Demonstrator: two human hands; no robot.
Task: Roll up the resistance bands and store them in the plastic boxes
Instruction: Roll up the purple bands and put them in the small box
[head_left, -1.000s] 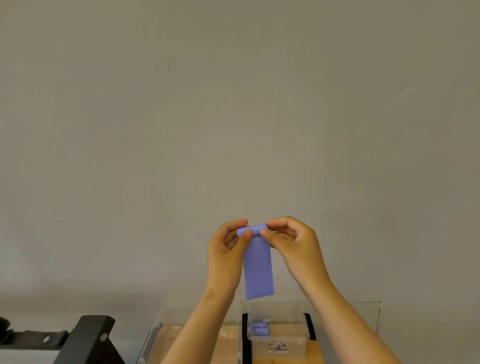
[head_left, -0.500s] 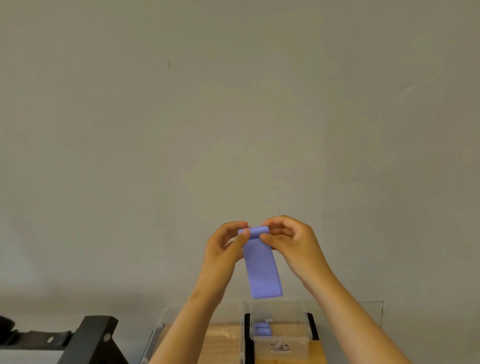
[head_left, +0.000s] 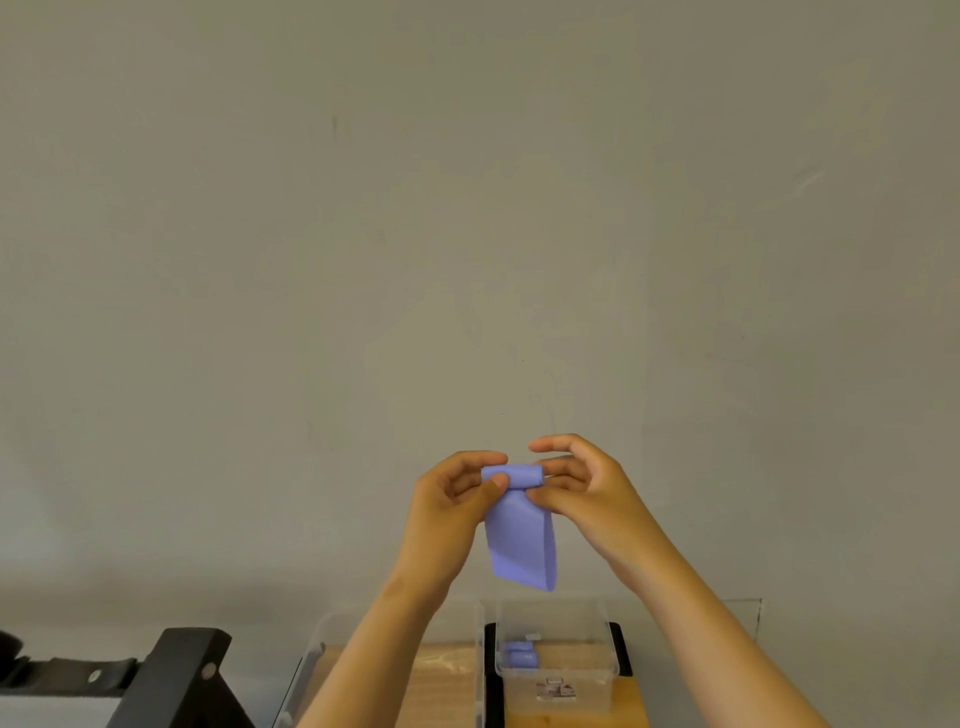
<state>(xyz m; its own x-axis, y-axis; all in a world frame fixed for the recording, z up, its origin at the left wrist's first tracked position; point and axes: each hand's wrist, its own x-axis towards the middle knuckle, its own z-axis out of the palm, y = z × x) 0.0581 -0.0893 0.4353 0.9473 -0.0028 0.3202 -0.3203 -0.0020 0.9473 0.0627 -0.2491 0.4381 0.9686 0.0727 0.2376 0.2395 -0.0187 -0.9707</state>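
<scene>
I hold a purple resistance band (head_left: 520, 540) up in front of the wall, its top end rolled into a small tube and the rest hanging down. My left hand (head_left: 451, 512) pinches the roll's left end between thumb and fingers. My right hand (head_left: 582, 488) pinches the right end, its upper fingers lifted off. Below stands a clear plastic box (head_left: 556, 654) holding two rolled purple bands (head_left: 521, 656). A second clear box (head_left: 332, 654) sits to its left, partly hidden by my left forearm.
The boxes stand on a wooden table (head_left: 631, 706) against a plain grey wall. A black angled frame (head_left: 176, 680) and a dark strap are at the lower left.
The roll at the band's top has grown thicker and the hanging tail shorter. Both hands stayed at about the same height, and my right fingers have lifted.
</scene>
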